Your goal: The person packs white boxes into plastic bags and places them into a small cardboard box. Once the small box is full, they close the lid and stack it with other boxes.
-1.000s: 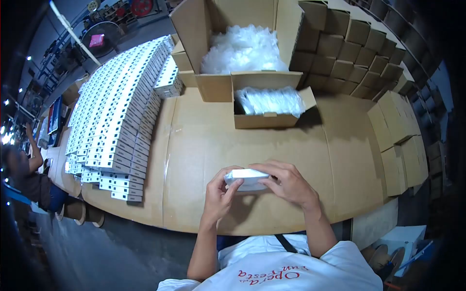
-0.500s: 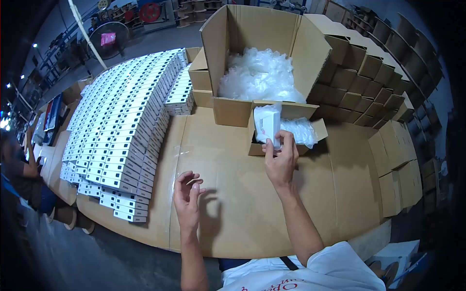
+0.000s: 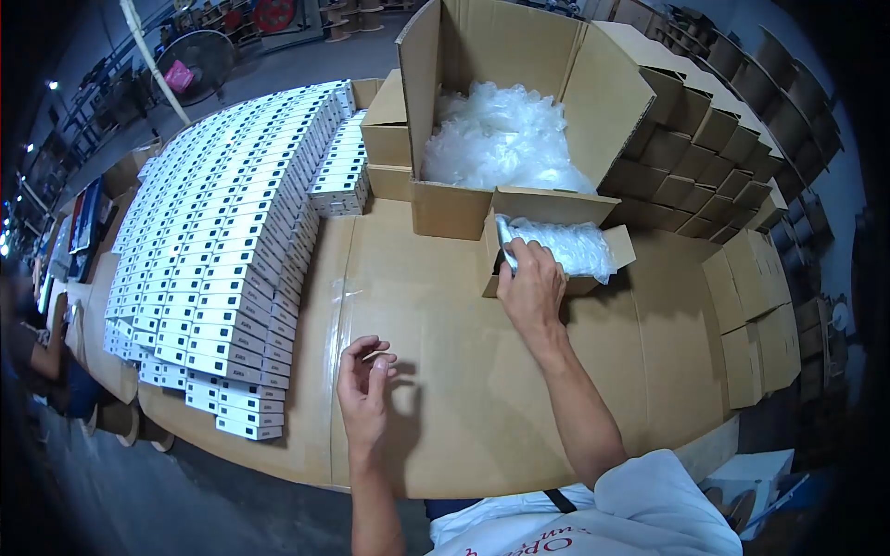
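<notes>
My right hand is at the left end of a small open cardboard box, fingers bent over its front edge. A white bubble-wrapped packet sits down in that end, mostly hidden behind my fingers, which still seem to grip it. Beside it, clear bubble wrap fills the rest of the box and bulges over the front. My left hand hovers above the cardboard-covered table, palm turned inward, fingers loosely curled and apart, holding nothing.
A large open carton full of bubble wrap stands behind the small box. Stacked white boxes cover the left side. Brown cartons are piled at right, with more cartons nearer me. Another person sits far left.
My right hand has lowered the white packet from above the small box into its left end. My left hand stays nearly in place. The view has shifted slightly.
</notes>
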A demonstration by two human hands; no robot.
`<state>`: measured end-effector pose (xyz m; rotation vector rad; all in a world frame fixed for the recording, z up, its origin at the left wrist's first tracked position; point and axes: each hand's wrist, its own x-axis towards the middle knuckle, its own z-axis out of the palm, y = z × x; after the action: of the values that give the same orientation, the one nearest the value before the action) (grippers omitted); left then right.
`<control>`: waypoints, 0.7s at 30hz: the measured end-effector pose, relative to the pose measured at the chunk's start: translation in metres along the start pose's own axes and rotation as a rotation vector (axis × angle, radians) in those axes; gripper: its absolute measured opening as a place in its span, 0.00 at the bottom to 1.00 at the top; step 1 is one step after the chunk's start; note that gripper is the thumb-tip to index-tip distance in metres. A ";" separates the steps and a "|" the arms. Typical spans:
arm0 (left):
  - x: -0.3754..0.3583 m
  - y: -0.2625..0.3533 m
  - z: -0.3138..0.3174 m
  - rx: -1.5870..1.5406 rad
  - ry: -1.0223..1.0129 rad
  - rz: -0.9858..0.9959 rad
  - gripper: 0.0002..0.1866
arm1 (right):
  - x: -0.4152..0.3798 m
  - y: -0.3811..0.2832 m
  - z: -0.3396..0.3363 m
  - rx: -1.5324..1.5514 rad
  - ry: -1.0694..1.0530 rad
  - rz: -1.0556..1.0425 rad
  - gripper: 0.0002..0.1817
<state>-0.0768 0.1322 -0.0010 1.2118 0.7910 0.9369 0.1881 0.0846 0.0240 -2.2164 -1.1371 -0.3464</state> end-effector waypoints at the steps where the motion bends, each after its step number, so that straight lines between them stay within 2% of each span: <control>1: 0.000 0.001 0.000 0.006 -0.005 -0.009 0.16 | 0.001 -0.001 0.002 -0.037 0.004 -0.005 0.12; 6: 0.002 -0.010 -0.003 -0.009 -0.036 -0.034 0.15 | 0.004 -0.004 0.013 -0.085 0.034 0.094 0.10; 7: 0.002 -0.010 -0.002 -0.013 -0.045 -0.040 0.15 | 0.004 -0.005 0.013 -0.071 -0.051 0.137 0.11; 11: 0.000 -0.008 0.003 -0.006 -0.060 -0.053 0.15 | 0.003 0.000 0.015 -0.028 -0.050 0.124 0.09; 14: 0.001 -0.007 0.000 0.009 -0.054 -0.039 0.15 | 0.002 -0.005 0.010 -0.071 0.007 0.026 0.13; 18: -0.001 -0.005 -0.002 0.011 -0.042 -0.045 0.15 | 0.002 -0.009 0.010 0.045 0.013 0.096 0.13; 19: 0.000 -0.006 -0.001 0.003 -0.045 -0.042 0.15 | -0.002 -0.008 0.014 0.048 -0.057 0.123 0.08; 21: 0.000 -0.008 0.002 0.006 -0.061 -0.047 0.15 | -0.011 -0.012 0.009 -0.082 -0.108 0.069 0.08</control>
<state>-0.0736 0.1304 -0.0088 1.2166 0.7710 0.8551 0.1717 0.0882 0.0167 -2.3646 -1.1171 -0.2505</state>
